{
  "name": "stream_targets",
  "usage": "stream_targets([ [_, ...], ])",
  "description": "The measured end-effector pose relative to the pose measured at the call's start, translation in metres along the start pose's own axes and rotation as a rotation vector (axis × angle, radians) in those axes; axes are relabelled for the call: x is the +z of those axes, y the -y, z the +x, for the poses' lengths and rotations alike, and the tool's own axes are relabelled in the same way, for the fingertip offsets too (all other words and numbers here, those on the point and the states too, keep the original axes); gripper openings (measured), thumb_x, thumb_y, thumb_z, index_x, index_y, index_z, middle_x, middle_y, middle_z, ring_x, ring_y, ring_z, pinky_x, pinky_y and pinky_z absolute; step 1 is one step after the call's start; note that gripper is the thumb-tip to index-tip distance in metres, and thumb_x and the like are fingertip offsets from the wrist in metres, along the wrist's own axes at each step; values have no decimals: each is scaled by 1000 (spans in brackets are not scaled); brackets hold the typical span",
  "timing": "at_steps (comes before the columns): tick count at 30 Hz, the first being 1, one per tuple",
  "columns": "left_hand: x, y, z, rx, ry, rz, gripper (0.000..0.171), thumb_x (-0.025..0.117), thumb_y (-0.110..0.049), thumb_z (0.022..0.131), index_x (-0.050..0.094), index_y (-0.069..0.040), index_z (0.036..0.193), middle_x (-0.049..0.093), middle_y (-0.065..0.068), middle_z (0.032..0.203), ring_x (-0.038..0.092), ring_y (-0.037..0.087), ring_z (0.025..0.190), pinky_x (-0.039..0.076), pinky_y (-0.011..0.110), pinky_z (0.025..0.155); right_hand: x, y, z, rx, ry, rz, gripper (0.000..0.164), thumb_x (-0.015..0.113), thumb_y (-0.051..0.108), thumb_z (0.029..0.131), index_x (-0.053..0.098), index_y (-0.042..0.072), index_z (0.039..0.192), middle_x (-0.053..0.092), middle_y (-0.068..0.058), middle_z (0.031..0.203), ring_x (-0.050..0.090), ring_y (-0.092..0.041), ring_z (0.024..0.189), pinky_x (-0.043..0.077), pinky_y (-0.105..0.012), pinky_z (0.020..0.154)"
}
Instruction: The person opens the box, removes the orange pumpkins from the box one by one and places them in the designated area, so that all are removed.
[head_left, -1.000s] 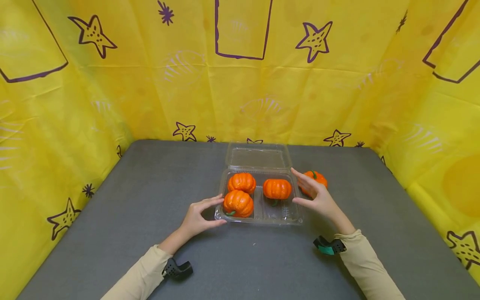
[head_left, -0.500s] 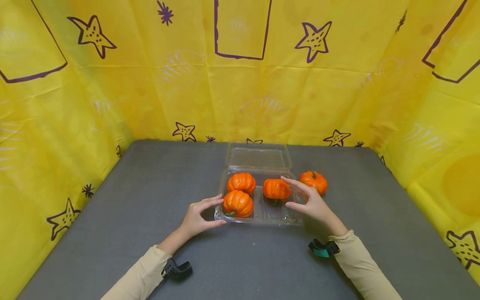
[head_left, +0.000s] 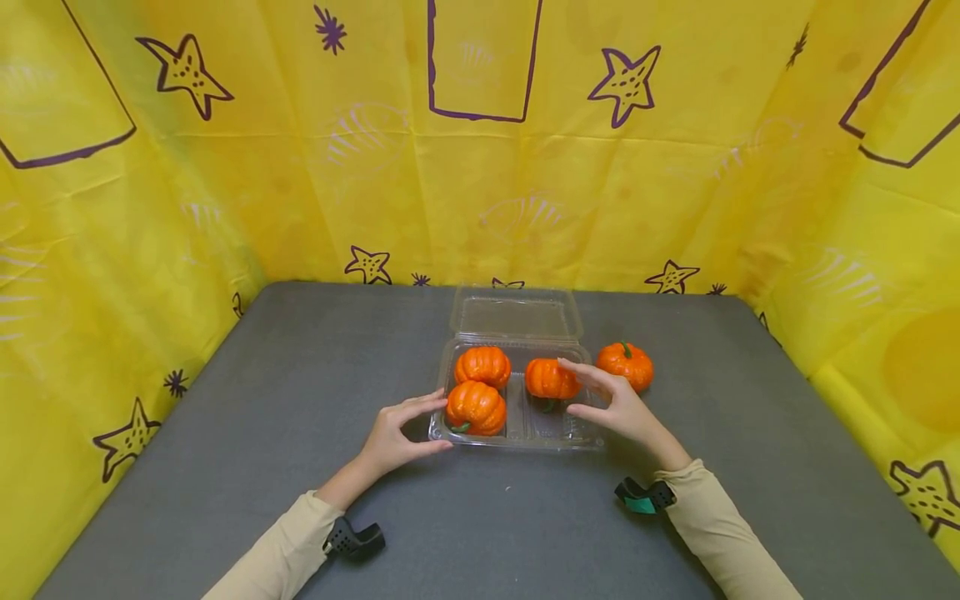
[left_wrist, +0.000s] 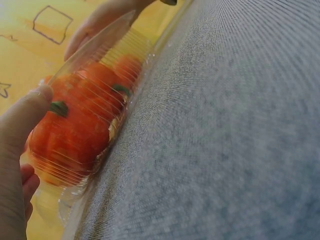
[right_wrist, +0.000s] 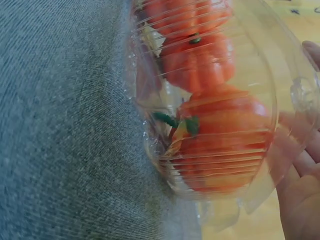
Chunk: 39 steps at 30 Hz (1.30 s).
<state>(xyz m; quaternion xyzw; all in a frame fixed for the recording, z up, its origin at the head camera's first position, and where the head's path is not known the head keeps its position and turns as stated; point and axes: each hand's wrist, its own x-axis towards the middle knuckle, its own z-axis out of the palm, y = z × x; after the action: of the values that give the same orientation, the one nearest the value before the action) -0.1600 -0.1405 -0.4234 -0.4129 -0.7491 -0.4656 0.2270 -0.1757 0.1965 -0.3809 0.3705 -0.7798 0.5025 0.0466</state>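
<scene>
A clear plastic clamshell container (head_left: 555,444) sits on the table with its lid (head_left: 517,317) laid back. Two small orange pumpkins, a rear one (head_left: 482,366) and a front one (head_left: 476,408), fill its left side. A third pumpkin (head_left: 546,379) lies in the right side, stem toward the front. My left hand (head_left: 388,439) holds the container's left front corner, thumb on the front rim and fingers at the left side. My right hand (head_left: 622,408) reaches over the right rim, fingers spread, fingertips right at the third pumpkin. Outside, a fourth pumpkin (head_left: 627,365) stands beside the container.
The grey table (head_left: 330,350) is enclosed by a yellow patterned curtain (head_left: 480,192) at the back and both sides. Dark wrist straps, left (head_left: 354,539) and right (head_left: 643,496), sit below the hands.
My right hand has moved left from beside the container's right rim to over the third pumpkin, uncovering the one outside. My left hand has stayed at the corner.
</scene>
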Motion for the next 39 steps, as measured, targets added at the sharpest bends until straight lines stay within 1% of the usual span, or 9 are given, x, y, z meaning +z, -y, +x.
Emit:
stream_targets([
  [6,1,0,1,11,-7,0,54,84,2,50,62,10,98,57,29,103,57,39,93,43,30,87,-1,-4,2,23,-20,-8,48,65,-10,75,47,-14,119,47,-27,123,42,-37,114,35,-43,92],
  [13,1,1,-1,29,-10,-9,51,84,2,50,63,10,96,58,30,102,57,41,93,43,35,86,-1,-5,9,0,7,-20,43,63,-11,76,49,-15,116,48,-28,121,40,-40,116,33,-27,96],
  [16,1,0,0,28,-9,-3,51,83,3,49,63,10,95,58,30,102,57,41,92,44,37,85,-1,0,14,7,9,-62,41,64,-10,76,51,-14,115,50,-27,119,42,-39,115,34,-25,95],
  [21,1,0,0,41,-14,0,50,83,2,50,63,10,95,58,30,101,57,41,92,44,37,85,-3,1,21,-27,6,-180,36,67,-6,74,58,-10,109,56,-23,112,47,-38,109,38,-33,93],
  [24,1,2,0,50,-16,-6,49,83,3,50,63,10,94,57,31,101,57,41,91,44,36,85,-4,-12,23,-77,1,-225,33,69,-5,73,61,-7,106,59,-20,110,49,-37,108,39,-38,91],
  [27,2,2,0,54,-14,-13,49,83,2,51,63,10,95,57,31,101,57,41,92,44,36,85,-6,-28,22,-101,8,-260,32,71,-2,73,64,-3,105,59,-16,112,47,-35,111,38,-35,92],
  [30,2,2,0,46,-10,-22,49,84,1,52,63,10,95,57,31,101,57,41,92,43,36,86,-7,-39,20,-117,32,-285,32,72,2,73,65,1,105,57,-13,117,43,-34,116,34,-34,96],
  [32,3,1,-1,42,-9,-29,49,84,1,52,63,10,96,57,31,101,57,41,93,43,36,87,-7,-42,19,-140,47,-295,32,72,3,73,66,2,105,54,-14,121,40,-34,118,32,-38,98],
  [39,3,1,1,37,-11,-51,50,83,4,51,62,11,96,56,32,102,57,41,93,42,31,88,-5,-49,20,-168,59,-395,42,73,7,74,61,5,114,44,-20,130,38,-31,120,35,-47,93],
])
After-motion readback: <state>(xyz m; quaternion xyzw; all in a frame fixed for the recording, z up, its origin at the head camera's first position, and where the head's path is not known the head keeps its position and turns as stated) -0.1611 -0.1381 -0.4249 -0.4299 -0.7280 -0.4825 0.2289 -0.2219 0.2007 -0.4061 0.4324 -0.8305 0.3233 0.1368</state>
